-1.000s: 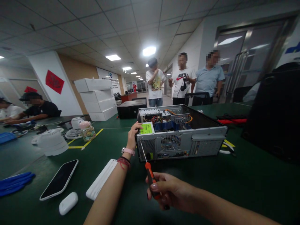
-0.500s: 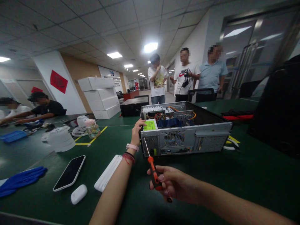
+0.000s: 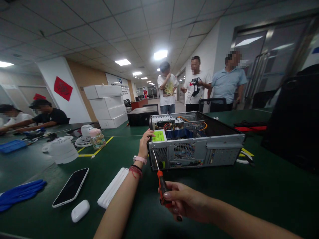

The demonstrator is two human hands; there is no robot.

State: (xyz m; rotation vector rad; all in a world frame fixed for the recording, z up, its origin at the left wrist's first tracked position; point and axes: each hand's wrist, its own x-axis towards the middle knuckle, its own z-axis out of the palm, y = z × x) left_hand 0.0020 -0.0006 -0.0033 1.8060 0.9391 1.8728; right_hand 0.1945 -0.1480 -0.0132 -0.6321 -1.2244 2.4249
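Observation:
An open grey computer case (image 3: pixel 194 151) lies on the green table, its rear panel facing me, with wires and a green-labelled power supply (image 3: pixel 159 135) inside. My left hand (image 3: pixel 145 141) grips the case's near left top corner, fingers curled over the edge. My right hand (image 3: pixel 179 200) is closed round the orange and black handle of a screwdriver (image 3: pixel 159 177). Its shaft points up at the rear panel's left edge, the tip at or just short of the metal.
On the table to the left lie a phone (image 3: pixel 71 187), a white earbud case (image 3: pixel 80 210), a white flat pack (image 3: pixel 112 187), blue gloves (image 3: pixel 20 192), small fans (image 3: pixel 61 150) and a jar (image 3: pixel 97 138). Three people stand behind the case; two sit far left. A black bag (image 3: pixel 294 119) stands at the right.
The view shifted slightly. My right hand and the screwdriver stay close to the panel's left edge, and my left hand stays on the case corner.

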